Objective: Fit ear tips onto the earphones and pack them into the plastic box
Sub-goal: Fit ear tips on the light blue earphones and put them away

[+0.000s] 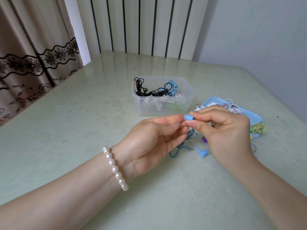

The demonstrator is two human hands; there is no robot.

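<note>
Now right hand (227, 130) grip pinches blue earbud (189, 117); left hand (149, 143) fingertips pinch tip (cable dangling).

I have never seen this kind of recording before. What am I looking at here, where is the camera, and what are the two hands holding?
There is no machine here: a person works with bare hands. The single picture comes from a camera worn on the person's head, looking forward and down.

The right hand pinches a small light-blue earbud; the fingertips of the left hand meet it at its tip. Its grey-blue cable hangs down to the pale green table, where the second light-blue earbud lies.

Behind the hands stands a clear plastic box already holding black, white and blue earphones. On the right lies a light-blue tray with more tangled earphones. The left wrist wears a white pearl bracelet.
</note>
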